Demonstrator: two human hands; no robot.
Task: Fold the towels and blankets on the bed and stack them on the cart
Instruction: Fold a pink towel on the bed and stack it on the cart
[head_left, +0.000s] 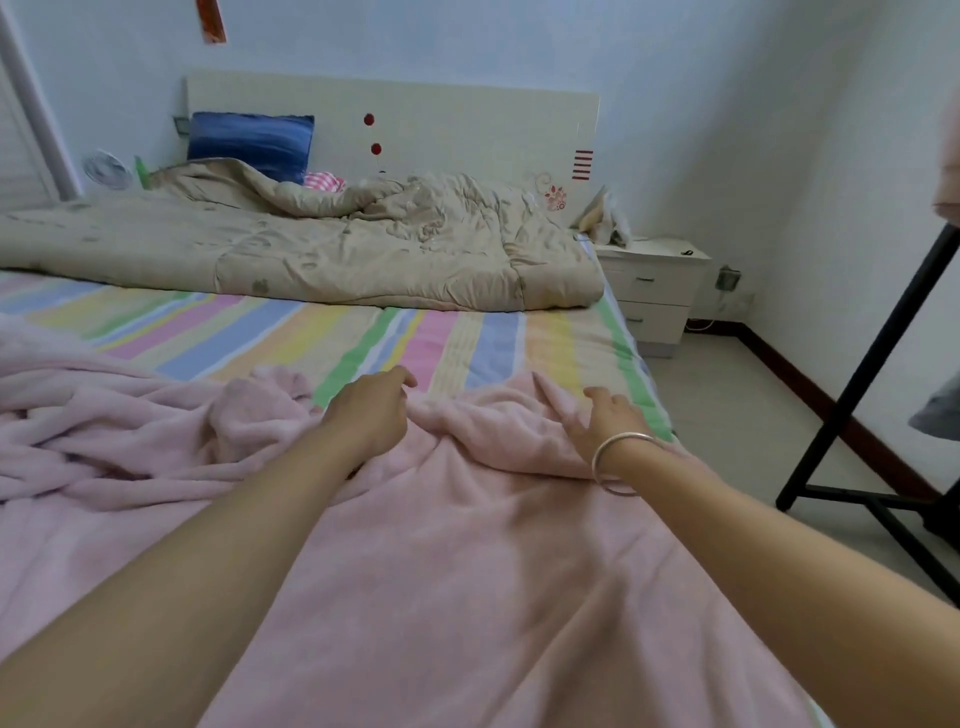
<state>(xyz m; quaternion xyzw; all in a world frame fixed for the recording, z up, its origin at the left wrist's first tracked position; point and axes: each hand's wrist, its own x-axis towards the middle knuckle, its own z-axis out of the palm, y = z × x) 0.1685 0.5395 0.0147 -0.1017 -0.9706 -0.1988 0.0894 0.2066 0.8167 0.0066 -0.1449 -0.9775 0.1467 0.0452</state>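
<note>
Pink fleece blanket (467, 545) lies rumpled over the near end of the bed (363, 332), bunched in folds on the left and flatter in the middle. Its far edge is puckered into ridges on the striped sheet. Both arms reach across it to that edge. The left hand (371, 410) sits just behind a ridge, knuckles up and fingers curled downward out of sight, so I cannot tell whether it holds the fleece. The right hand (608, 421), with 1 silver bangle (623, 438) on the wrist, lies palm down on the blanket close to the bed's right side. Its fingers (597, 393) are spread and loose, touching the cloth without gripping. Between the 2 hands a fold stands up. Further off a beige quilt (337, 249) covers the head of the bed, and a black metal frame (870, 364) stands on the floor to the right.
</note>
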